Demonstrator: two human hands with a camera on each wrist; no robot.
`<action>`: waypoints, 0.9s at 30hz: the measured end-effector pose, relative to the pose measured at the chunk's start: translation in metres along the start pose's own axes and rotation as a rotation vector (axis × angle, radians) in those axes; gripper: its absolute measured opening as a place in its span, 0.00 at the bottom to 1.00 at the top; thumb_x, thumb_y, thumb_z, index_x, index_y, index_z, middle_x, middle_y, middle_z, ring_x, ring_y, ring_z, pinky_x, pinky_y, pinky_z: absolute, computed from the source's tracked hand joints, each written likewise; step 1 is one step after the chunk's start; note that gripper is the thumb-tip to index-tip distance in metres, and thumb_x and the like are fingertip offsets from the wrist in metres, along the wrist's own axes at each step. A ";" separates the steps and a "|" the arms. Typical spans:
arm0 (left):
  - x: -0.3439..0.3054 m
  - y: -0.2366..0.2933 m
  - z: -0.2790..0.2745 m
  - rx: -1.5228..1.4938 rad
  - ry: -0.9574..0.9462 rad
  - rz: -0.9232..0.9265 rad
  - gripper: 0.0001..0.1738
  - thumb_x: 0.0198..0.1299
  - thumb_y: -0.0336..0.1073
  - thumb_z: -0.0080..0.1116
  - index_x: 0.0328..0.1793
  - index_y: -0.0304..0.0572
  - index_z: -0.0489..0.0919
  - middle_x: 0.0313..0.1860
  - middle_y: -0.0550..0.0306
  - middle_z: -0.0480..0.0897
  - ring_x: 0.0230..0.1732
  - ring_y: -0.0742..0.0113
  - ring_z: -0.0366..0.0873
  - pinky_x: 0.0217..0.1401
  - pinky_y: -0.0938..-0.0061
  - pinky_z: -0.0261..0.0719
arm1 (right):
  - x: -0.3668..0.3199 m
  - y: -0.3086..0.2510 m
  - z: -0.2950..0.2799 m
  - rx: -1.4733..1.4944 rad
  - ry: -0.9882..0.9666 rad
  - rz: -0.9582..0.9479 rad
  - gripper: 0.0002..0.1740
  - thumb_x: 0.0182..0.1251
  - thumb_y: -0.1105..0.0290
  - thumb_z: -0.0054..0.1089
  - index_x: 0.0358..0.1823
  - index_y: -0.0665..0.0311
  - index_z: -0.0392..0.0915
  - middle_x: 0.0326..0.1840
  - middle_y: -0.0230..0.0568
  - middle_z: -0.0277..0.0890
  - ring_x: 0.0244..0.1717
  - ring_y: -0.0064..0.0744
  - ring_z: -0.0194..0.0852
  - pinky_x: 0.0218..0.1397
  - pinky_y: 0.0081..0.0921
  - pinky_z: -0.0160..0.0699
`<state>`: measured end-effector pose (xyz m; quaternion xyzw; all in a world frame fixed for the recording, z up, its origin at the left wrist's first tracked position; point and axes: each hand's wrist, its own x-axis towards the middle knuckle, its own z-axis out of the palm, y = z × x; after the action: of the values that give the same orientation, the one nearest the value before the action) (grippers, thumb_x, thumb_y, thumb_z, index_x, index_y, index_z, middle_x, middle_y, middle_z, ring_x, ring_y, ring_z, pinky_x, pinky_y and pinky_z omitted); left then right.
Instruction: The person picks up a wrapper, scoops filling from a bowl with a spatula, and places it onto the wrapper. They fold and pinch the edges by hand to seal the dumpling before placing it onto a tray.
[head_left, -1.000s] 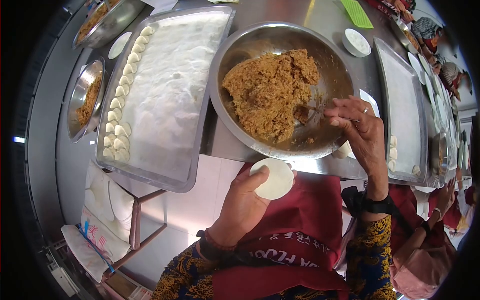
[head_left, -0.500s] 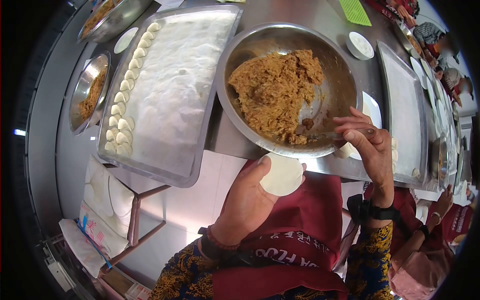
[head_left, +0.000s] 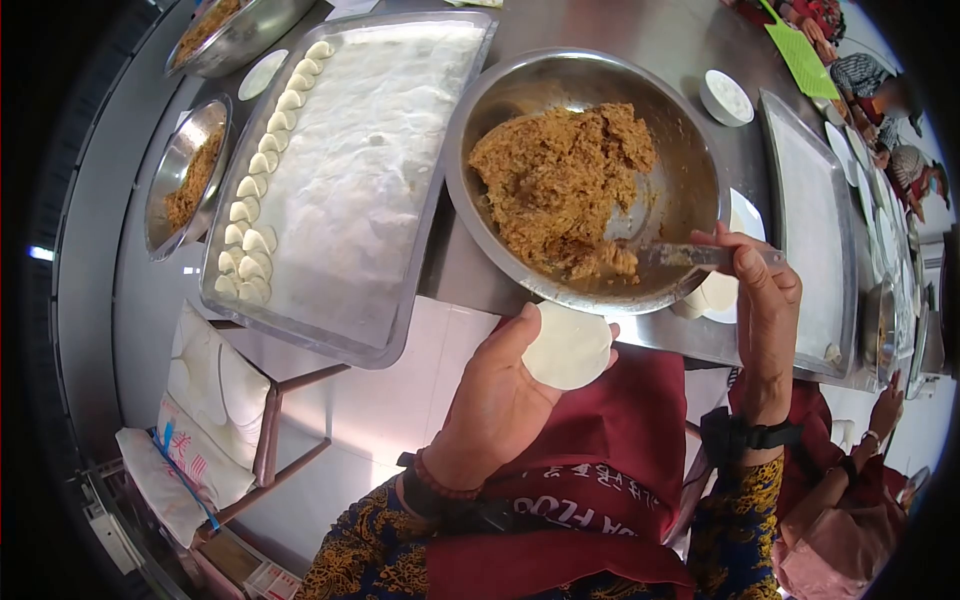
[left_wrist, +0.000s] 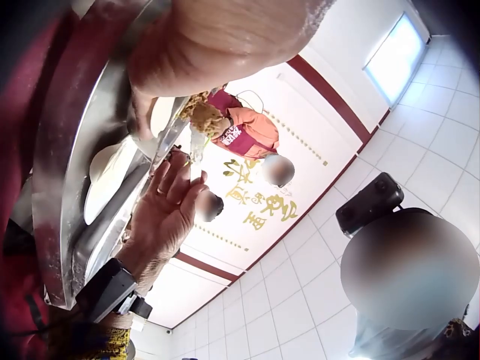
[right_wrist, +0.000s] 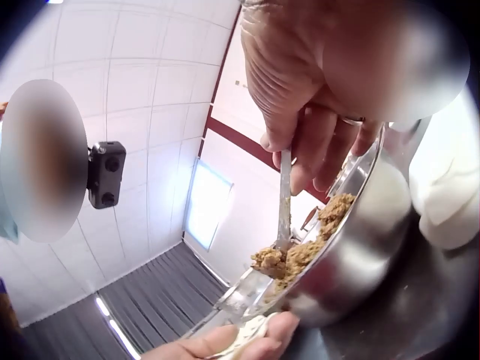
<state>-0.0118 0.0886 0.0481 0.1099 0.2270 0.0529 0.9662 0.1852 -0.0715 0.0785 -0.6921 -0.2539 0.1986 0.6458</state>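
In the head view, the left hand (head_left: 500, 400) holds a round, pale dough wrapper (head_left: 567, 347) just outside the near rim of a large metal bowl (head_left: 700, 130), its thumb on the wrapper's edge and its fingers clamped round it from below. The right hand (head_left: 765, 305) has its fingers clamped on the handle of a flat utensil (head_left: 690, 256), whose far end touches the brown filling (head_left: 565, 190) in the bowl. Left of the bowl, a long floured tray (head_left: 360, 180) on the tabletop (head_left: 560, 28) holds folded dumplings (head_left: 265, 160) along its left side, more closely grouped at the near end. Beyond that side stands a smaller metal bowl (head_left: 222, 125) with similar filling. To the right lie a plate (head_left: 748, 215), partly covered by the right hand, a small white bowl (head_left: 727, 97) and a second tray (head_left: 815, 200). In the left wrist view, the left hand looms at the top with the wrapper in its grasp, while the right hand is below; a person in orange (left_wrist: 259, 131) is beyond. In the right wrist view, the right hand pinches the utensil between thumb and fingers, a clump of filling on its lower tip, inside the bowl's rim; the left hand's fingertips grip the wrapper near the bottom edge.
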 end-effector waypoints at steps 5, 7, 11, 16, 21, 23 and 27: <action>0.003 -0.001 -0.002 0.008 0.024 -0.020 0.31 0.78 0.46 0.31 0.76 0.27 0.55 0.72 0.35 0.66 0.73 0.38 0.64 0.77 0.43 0.62 | 0.013 0.008 -0.009 -0.407 -0.016 -0.230 0.09 0.70 0.67 0.61 0.43 0.61 0.87 0.45 0.37 0.87 0.56 0.31 0.80 0.79 0.41 0.55; 0.004 -0.001 -0.003 -0.045 0.028 -0.034 0.26 0.79 0.43 0.32 0.73 0.30 0.60 0.68 0.39 0.72 0.68 0.45 0.71 0.72 0.50 0.70 | 0.016 0.011 -0.007 -0.585 -0.050 -0.287 0.07 0.68 0.68 0.63 0.40 0.60 0.88 0.44 0.34 0.87 0.59 0.33 0.79 0.79 0.43 0.55; 0.005 -0.001 -0.003 -0.030 0.024 -0.029 0.26 0.79 0.42 0.32 0.73 0.30 0.60 0.68 0.38 0.72 0.68 0.45 0.71 0.72 0.50 0.69 | 0.017 0.010 -0.006 -0.590 -0.107 -0.287 0.08 0.67 0.66 0.64 0.39 0.60 0.88 0.42 0.33 0.88 0.61 0.34 0.78 0.79 0.43 0.55; 0.007 -0.001 -0.002 0.023 0.013 -0.025 0.30 0.78 0.45 0.31 0.77 0.31 0.54 0.74 0.38 0.64 0.74 0.38 0.63 0.77 0.43 0.61 | 0.015 0.004 -0.008 -0.504 -0.184 -0.174 0.08 0.67 0.67 0.64 0.38 0.61 0.88 0.41 0.35 0.88 0.61 0.35 0.78 0.79 0.44 0.53; 0.005 0.000 -0.001 0.020 -0.003 -0.011 0.30 0.79 0.45 0.31 0.77 0.30 0.54 0.74 0.38 0.64 0.74 0.38 0.63 0.77 0.43 0.61 | 0.011 0.001 -0.006 -0.385 -0.197 -0.111 0.10 0.68 0.67 0.62 0.35 0.64 0.88 0.41 0.38 0.88 0.58 0.36 0.81 0.80 0.44 0.50; 0.004 0.000 -0.001 0.017 -0.010 -0.008 0.30 0.79 0.45 0.30 0.77 0.30 0.53 0.74 0.38 0.64 0.74 0.38 0.63 0.77 0.43 0.61 | 0.008 -0.001 -0.003 -0.325 -0.190 -0.090 0.10 0.69 0.67 0.61 0.35 0.65 0.88 0.41 0.38 0.88 0.57 0.37 0.81 0.81 0.43 0.50; 0.001 0.001 0.002 0.001 -0.007 0.016 0.30 0.79 0.46 0.30 0.76 0.29 0.55 0.72 0.37 0.66 0.73 0.39 0.65 0.77 0.43 0.62 | -0.002 -0.005 0.007 -0.147 -0.111 -0.004 0.11 0.70 0.67 0.60 0.38 0.67 0.87 0.41 0.43 0.87 0.55 0.34 0.82 0.82 0.41 0.48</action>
<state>-0.0097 0.0895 0.0501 0.1126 0.2227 0.0603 0.9665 0.1789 -0.0667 0.0827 -0.7251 -0.3045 0.2162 0.5786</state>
